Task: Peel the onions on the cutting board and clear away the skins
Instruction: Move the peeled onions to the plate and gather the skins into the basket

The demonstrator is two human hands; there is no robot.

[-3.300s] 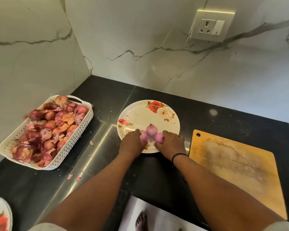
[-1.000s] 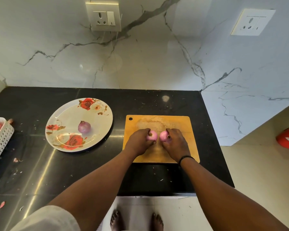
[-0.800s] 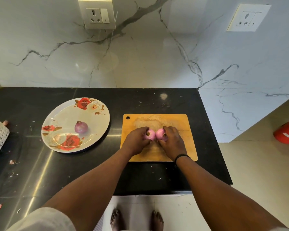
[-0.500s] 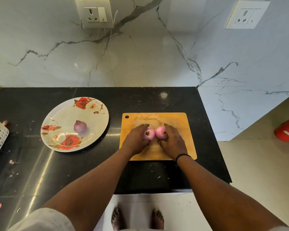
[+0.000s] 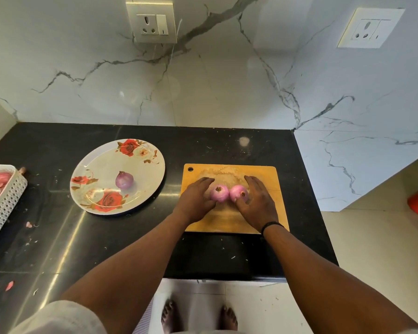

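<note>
Single head view, worn high, looks steeply down and forward over the counter's [image 5: 121, 237] near edge toward the wall [image 5: 203, 92]; feet [image 5: 198, 317] show below.

Black band [image 5: 272, 225] on right wrist; pale short sleeves [image 5: 58, 319]; 2 bare feet [image 5: 169, 317].

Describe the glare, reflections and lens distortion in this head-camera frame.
Head view: the glossy black countertop carries a bright streak of glare running diagonally below the floral plate, plus a small round light spot near the back edge; the wide-angle lens bows the counter edges and wall sockets; the two onions on the cutting board look sharp and evenly lit, between both hands.
</note>
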